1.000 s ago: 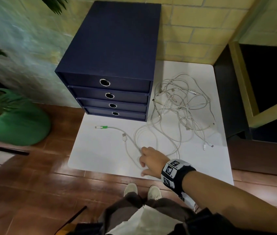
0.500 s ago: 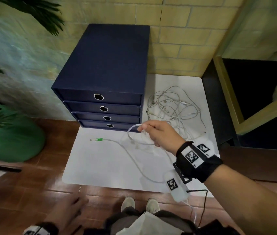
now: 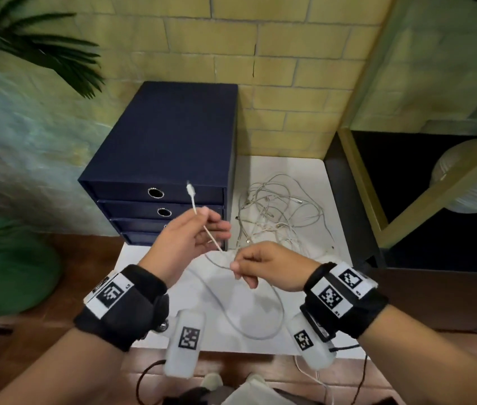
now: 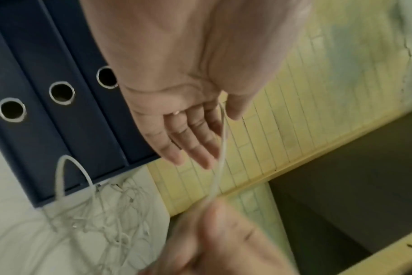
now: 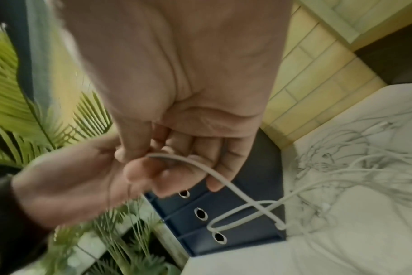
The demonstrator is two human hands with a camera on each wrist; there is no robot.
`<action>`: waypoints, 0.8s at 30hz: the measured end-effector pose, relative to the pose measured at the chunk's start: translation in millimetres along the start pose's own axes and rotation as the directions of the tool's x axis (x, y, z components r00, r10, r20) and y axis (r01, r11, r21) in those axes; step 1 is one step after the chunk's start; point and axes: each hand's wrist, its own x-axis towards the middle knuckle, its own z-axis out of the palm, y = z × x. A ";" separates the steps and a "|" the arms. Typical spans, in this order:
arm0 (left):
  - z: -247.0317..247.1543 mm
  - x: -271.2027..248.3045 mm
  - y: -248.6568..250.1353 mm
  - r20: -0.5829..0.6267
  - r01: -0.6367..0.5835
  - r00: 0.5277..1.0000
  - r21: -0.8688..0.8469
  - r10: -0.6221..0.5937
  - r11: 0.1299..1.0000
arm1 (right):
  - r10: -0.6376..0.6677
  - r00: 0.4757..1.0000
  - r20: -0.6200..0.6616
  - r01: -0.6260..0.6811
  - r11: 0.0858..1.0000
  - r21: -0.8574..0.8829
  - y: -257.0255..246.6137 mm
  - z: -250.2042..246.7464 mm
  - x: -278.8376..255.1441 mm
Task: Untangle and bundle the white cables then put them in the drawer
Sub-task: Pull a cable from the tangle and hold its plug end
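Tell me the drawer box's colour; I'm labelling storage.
Dark navy blue drawer box, with silver-ringed pull holes; clearest in the head view.

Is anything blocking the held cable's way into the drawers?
All drawer fronts on the drawer unit look shut. Both hands, left hand and right hand, hold the cable, which trails onto the table.

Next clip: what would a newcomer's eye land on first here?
First, the two hands raised mid-frame: the left hand pinches a thin white cable near its plug end, and the right hand pinches it lower down. Behind them, a tangled heap of white cables lies on the white tabletop, right of a dark blue four-drawer cabinet with all drawers closed.
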 end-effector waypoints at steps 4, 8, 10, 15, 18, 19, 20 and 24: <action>-3.6 0.4 7.9 -0.101 -0.111 0.990 -0.078 0.103 0.991 | 0.170 0.985 0.012 -0.159 0.943 -0.292 47.9 5.7 -0.7; -13.9 -4.1 11.0 -0.145 -0.233 0.963 -0.011 0.229 0.972 | 0.309 0.947 -0.089 -0.317 0.848 -0.424 93.4 5.7 8.4; -18.3 -7.5 11.7 -0.167 -0.276 0.946 0.038 0.278 0.960 | 0.323 0.933 -0.161 -0.360 0.831 -0.424 99.5 -1.7 14.9; -31.2 -17.2 12.0 -0.189 -0.333 0.919 0.094 0.345 0.938 | 0.153 0.890 -0.429 -0.293 0.913 -0.282 85.4 -35.2 31.8; -36.4 -20.2 8.4 -0.190 -0.329 0.915 0.161 0.356 0.931 | 0.037 0.835 -0.549 -0.190 0.956 -0.223 58.4 -54.8 40.4; -38.2 -20.6 6.2 -0.188 -0.320 0.915 0.205 0.358 0.925 | -0.001 0.817 -0.577 -0.148 0.966 -0.211 47.8 -60.7 44.2; -39.5 -20.8 2.9 -0.186 -0.309 0.914 0.255 0.360 0.916 | -0.035 0.801 -0.597 -0.100 0.976 -0.192 36.7 -65.8 47.1; -39.0 -23.0 -3.7 -0.176 -0.281 0.914 0.377 0.367 0.883 | -0.093 0.735 -0.672 0.106 0.994 -0.022 -4.6 -75.9 55.0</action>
